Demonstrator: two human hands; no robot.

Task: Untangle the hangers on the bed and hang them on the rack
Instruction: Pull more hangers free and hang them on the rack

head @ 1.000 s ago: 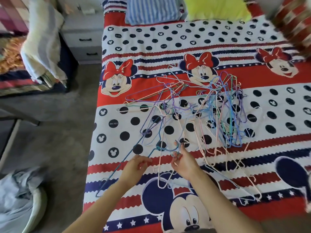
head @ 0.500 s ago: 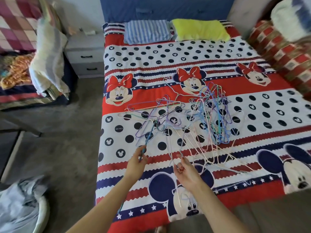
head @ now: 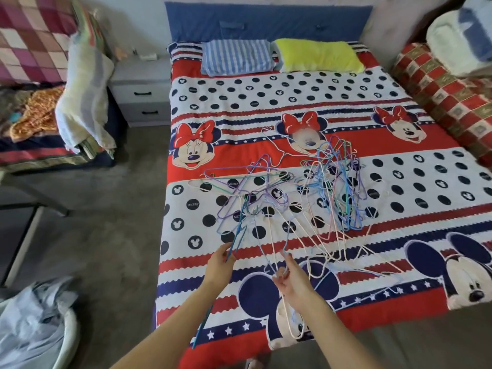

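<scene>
A tangle of thin wire hangers in blue, purple, pink, white and green lies on the middle of the bed, which has a cartoon-mouse cover. My left hand grips a blue hanger near the bed's front left; its lower end shows below my forearm. My right hand pinches a pale pink hanger that still runs up into the tangle. No rack is in view.
A striped pillow and a yellow pillow lie at the headboard. A grey nightstand stands left of the bed. Another bed with blankets is far left, a cloth-filled basket bottom left, folded quilts at right.
The view has pulled back from the bed, showing the headboard. Both hands have drawn their hangers toward the bed's front edge, stretching them out of the tangle.
</scene>
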